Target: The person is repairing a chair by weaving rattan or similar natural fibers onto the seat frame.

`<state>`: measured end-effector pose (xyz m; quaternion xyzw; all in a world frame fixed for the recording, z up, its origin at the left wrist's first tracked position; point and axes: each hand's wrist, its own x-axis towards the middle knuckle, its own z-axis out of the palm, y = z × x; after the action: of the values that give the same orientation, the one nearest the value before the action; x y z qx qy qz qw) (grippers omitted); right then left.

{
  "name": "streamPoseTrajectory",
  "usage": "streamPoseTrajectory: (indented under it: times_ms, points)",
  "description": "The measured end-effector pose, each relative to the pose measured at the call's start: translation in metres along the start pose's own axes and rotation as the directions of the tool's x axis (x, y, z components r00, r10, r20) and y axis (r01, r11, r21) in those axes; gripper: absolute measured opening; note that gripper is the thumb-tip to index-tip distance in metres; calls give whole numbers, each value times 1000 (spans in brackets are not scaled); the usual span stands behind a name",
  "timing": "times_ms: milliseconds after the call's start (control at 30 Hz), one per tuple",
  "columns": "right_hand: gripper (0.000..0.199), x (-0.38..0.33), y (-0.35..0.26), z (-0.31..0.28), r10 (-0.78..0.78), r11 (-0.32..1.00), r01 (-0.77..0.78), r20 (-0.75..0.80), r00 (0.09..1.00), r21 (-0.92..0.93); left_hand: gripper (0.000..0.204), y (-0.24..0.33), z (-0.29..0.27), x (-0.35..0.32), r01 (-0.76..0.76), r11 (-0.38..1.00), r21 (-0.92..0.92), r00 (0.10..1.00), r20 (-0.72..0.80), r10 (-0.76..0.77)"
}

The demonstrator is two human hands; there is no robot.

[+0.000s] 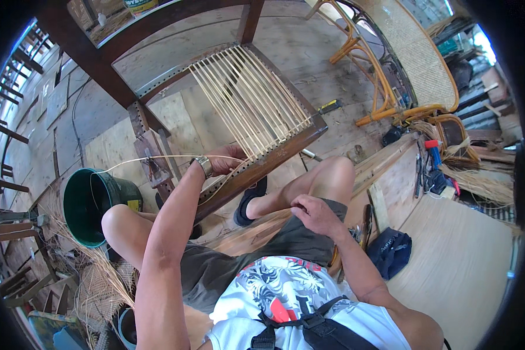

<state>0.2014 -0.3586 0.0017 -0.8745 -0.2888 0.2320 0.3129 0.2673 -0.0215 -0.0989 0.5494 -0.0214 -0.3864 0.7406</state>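
A dark wooden chair frame (297, 139) lies tilted in front of me, with several pale cane strands (248, 99) stretched across its seat opening. My left hand (223, 161) reaches under the near rail of the frame and grips a long thin cane strand (157, 158) that curves away to the left. A metal watch sits on that wrist. My right hand (314, 213) rests on my right thigh with its fingers curled, and I cannot make out anything in it.
A green bucket (81, 201) stands at my left knee, with loose cane fibres (99, 280) beside it. A rattan chair (414, 58) stands at the back right. Hand tools (429, 166) and a dark cloth (391, 251) lie on wooden boards to the right.
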Motion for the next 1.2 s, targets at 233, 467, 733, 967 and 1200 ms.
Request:
streamPoseTrajectory:
  times_ms: [233,467,733,967,1200]
  points:
    - [18,20,-15,-8,-41,999,42,-18,999,15,39,4,1,-3,-35,997,73,999,-27,37]
    - [23,44,-34,-21,-39,999,39,-6,999,-11,33,4,4,-4,-65,997,-34,997,-36,63]
    - [19,77,-46,-19,-96,992,108,-161,982,68,39,-3,-9,7,-38,985,167,997,-53,47]
    - [17,106,-53,-2,-227,973,231,-286,931,-20,39,5,1,0,-115,993,-5,992,48,115]
    - [15,109,-60,19,-306,952,266,-405,862,-153,38,2,-6,2,-82,963,257,995,-25,92]
